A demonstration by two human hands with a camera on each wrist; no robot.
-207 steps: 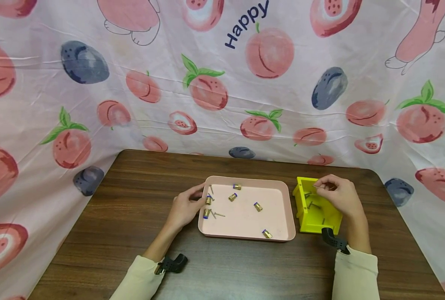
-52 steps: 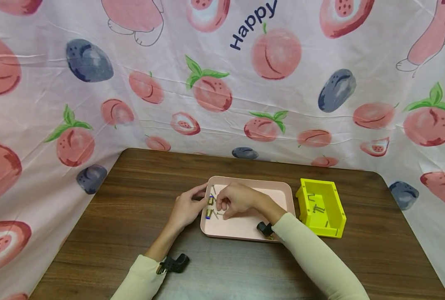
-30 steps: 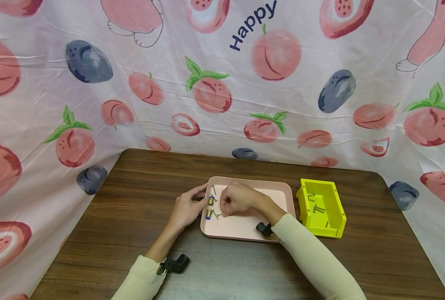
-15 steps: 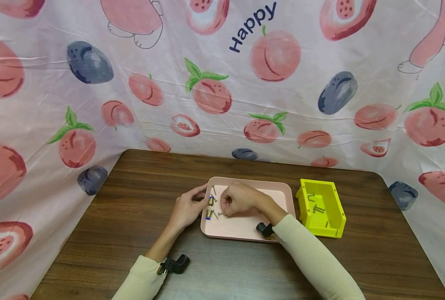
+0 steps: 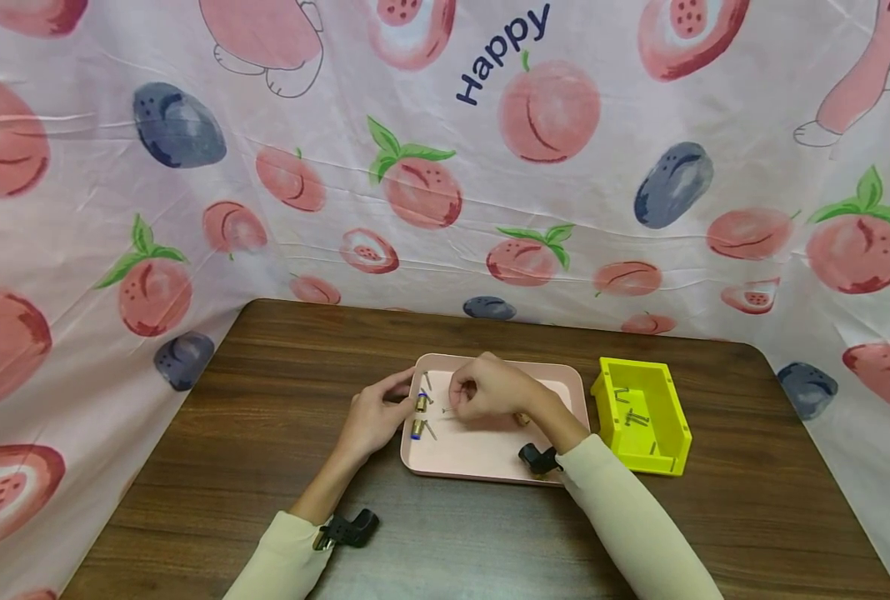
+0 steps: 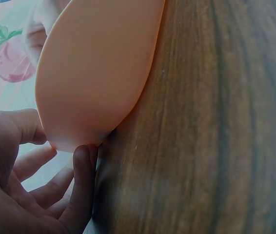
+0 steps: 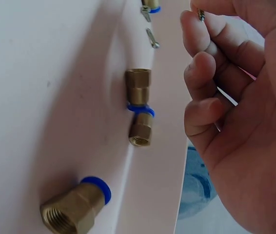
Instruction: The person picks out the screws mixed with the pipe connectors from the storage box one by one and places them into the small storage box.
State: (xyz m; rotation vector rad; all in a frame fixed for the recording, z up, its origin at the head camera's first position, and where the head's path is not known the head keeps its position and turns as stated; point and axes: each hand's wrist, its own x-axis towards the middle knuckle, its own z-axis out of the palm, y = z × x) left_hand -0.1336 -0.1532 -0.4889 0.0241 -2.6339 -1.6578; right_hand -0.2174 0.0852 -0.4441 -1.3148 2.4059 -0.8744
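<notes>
In the head view my left hand (image 5: 373, 417) holds the left end of a pink tray (image 5: 467, 457). The left wrist view shows thumb and fingers against the tray's rim and outer wall. My right hand (image 5: 493, 390), above the tray floor, pinches a small screw (image 5: 447, 410) between thumb and index finger. In the right wrist view that screw (image 7: 201, 15) is mostly hidden by the fingertips. Several brass push-in fittings with blue collars, such as this fitting (image 7: 77, 207), lie in the tray. Loose screws, among them one screw (image 5: 430, 430), lie near its left end.
A yellow bin (image 5: 683, 433) stands right of the tray, with several screws (image 5: 636, 418) on its floor. Both stand on a dark wooden table (image 5: 302, 350). A fruit-printed cloth (image 5: 415, 275) hangs behind and at the sides.
Earlier my right hand held a screw over the yellow bin, then reached into the tray. It has just risen slightly with another screw. More screws lie in the bin; my left hand stays put.
</notes>
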